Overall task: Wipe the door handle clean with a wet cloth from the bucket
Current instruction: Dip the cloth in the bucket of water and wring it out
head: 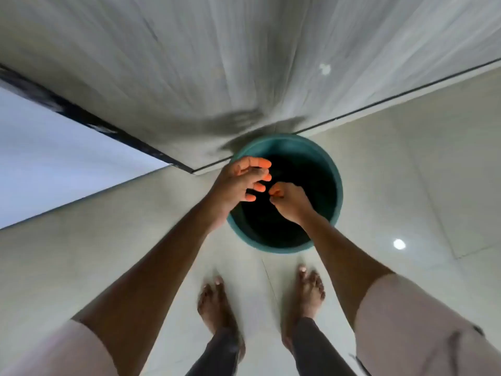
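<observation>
A teal bucket (pixel 332 169) stands on the tiled floor at the foot of a pale wood-grain door (pixel 217 63). Its inside is dark, and I cannot make out a cloth or water in it. My left hand (pixel 238 180) hovers over the bucket's left rim with its fingers spread and curled, holding nothing. My right hand (pixel 291 200) is over the bucket's middle, its fingers curled into a fist; nothing shows in it. The door handle is out of view.
My bare feet (pixel 217 302) stand just behind the bucket on glossy cream floor tiles (pixel 406 185). The door's dark lower edge (pixel 81 115) runs diagonally at the left, with a white wall (pixel 40 158) beside it.
</observation>
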